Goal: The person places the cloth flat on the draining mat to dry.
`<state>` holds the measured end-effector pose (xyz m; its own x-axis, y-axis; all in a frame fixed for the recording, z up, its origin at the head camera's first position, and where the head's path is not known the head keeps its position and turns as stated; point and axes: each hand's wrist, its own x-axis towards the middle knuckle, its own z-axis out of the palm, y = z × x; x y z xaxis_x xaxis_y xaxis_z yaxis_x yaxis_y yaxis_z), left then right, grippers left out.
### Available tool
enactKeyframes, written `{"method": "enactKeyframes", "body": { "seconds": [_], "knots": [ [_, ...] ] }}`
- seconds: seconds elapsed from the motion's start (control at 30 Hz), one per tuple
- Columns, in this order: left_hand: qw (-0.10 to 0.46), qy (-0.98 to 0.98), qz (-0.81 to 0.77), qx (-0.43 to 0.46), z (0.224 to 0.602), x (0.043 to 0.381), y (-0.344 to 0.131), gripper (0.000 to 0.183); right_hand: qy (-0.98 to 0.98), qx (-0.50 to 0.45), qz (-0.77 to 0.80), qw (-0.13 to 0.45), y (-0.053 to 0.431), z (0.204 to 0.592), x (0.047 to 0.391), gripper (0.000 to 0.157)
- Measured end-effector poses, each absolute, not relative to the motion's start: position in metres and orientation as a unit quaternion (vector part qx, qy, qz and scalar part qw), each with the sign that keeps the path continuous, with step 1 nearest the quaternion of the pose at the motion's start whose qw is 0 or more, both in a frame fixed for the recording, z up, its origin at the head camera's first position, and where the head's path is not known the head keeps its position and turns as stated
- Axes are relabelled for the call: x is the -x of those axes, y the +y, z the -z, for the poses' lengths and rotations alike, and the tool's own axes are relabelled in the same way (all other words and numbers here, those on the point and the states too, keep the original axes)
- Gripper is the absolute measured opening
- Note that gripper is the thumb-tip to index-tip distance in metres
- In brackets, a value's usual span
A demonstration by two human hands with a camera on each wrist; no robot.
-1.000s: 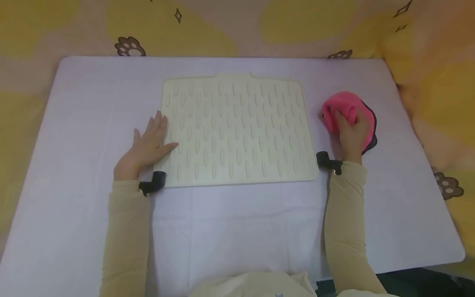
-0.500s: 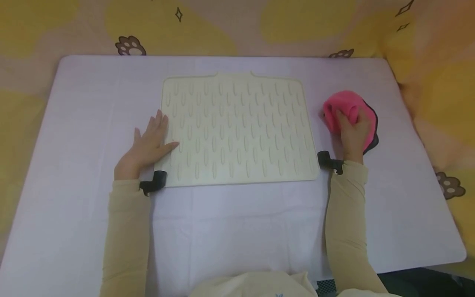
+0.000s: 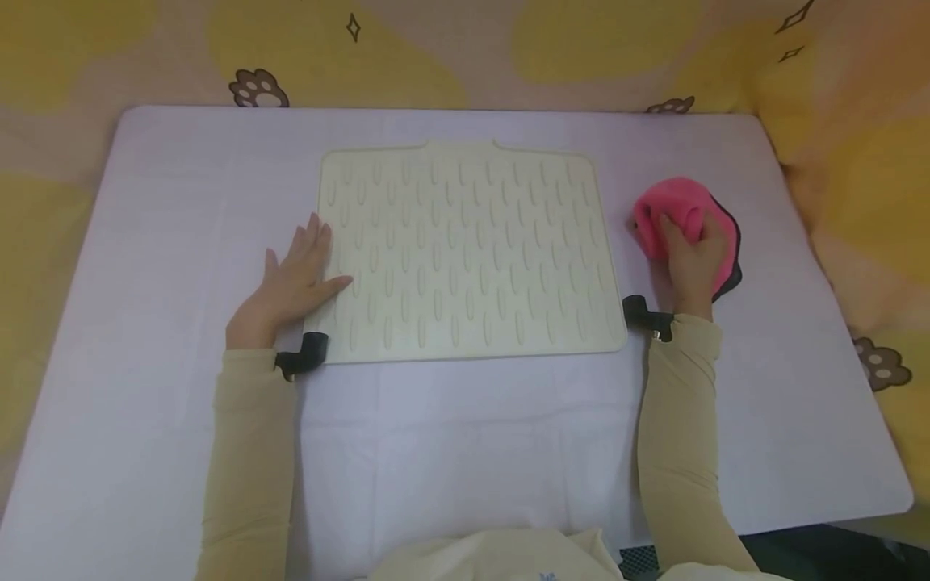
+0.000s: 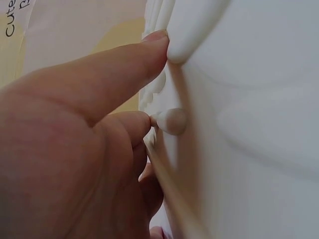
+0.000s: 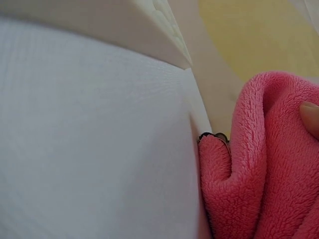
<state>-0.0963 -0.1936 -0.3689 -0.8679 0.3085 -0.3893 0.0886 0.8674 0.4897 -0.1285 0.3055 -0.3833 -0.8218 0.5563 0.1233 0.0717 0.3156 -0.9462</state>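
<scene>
A cream mat with raised oval ridges lies flat on the white table. My left hand rests with spread, straight fingers on the mat's left edge, the thumb reaching over its surface. In the left wrist view the thumb touches near a ridge. To the right of the mat my right hand pinches a bunched fold of a pink fleecy cloth with a dark border. The right wrist view shows the cloth folded up, with only one fingertip showing; the other fingers are hidden.
The white-covered table has rounded corners. Yellow and beige patterned fabric hangs along its back and right side. A black camera mount sits on each wrist, the left one over the mat's near left corner.
Both hands, the mat and the cloth keep their places. Only the head view has shifted very slightly.
</scene>
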Motion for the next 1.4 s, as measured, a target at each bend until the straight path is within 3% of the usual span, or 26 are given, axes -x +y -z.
{"method": "enactKeyframes", "body": {
  "seconds": [0.3,0.57,1.4],
  "knots": [
    [0.234,0.937,-0.236,-0.104,0.375,0.097,-0.195,0.083,-0.771,0.199,-0.559,0.229,0.303,0.381,0.128,0.043],
    [0.230,0.939,-0.230,-0.111,0.369,0.098,-0.196,0.082,-0.776,0.189,-0.559,0.222,0.289,0.366,0.129,0.010],
    [0.228,0.938,-0.236,-0.108,0.373,0.097,-0.196,0.082,-0.710,0.130,-0.661,0.203,0.263,0.346,0.124,0.011]
  ]
}}
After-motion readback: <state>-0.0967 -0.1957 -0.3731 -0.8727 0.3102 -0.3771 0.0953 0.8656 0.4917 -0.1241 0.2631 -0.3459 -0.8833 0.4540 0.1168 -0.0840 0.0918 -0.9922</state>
